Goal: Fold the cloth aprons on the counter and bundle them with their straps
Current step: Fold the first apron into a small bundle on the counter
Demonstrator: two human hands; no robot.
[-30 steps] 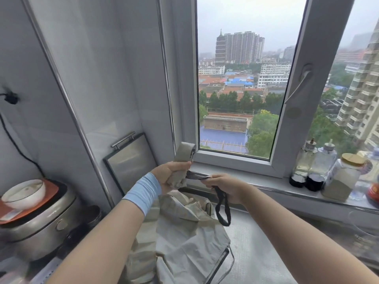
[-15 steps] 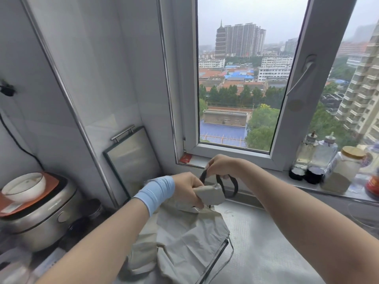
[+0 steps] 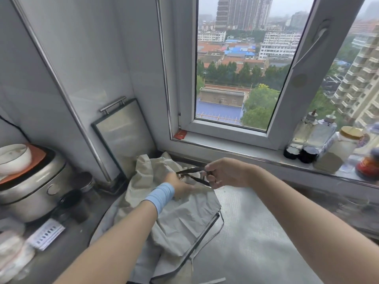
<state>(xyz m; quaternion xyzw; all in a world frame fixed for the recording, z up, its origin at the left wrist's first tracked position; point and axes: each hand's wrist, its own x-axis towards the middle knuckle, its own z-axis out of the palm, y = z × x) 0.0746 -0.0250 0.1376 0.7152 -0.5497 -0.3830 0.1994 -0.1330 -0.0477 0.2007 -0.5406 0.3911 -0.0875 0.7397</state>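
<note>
Stretching taut above the bench (image 3: 252,232), the dark strap (image 3: 191,170) is pinched in the right hand (image 3: 227,175), thumb and curled fingers closed on it. 2 runs of the strap are seen, fanning out from a meeting point at the left hand (image 3: 180,186). That left hand is laid low on the bunched top of the beige apron (image 3: 180,220), a blue wristband (image 3: 161,196) worn just behind it. Its fingers are blurred, so it cannot be told whether cloth is gripped or only pressed down. The apron is spread crumpled on the bench below both hands, its dark-edged hem and loose ties trailing toward the near edge. A steel tray (image 3: 123,136) is propped against the wall just behind it. At far left a rice cooker (image 3: 30,187) is topped by a white bowl (image 3: 12,157). Along the window sill (image 3: 235,146) at right, 2 bottles (image 3: 303,140) and a jar (image 3: 344,146) are lined up.
</note>
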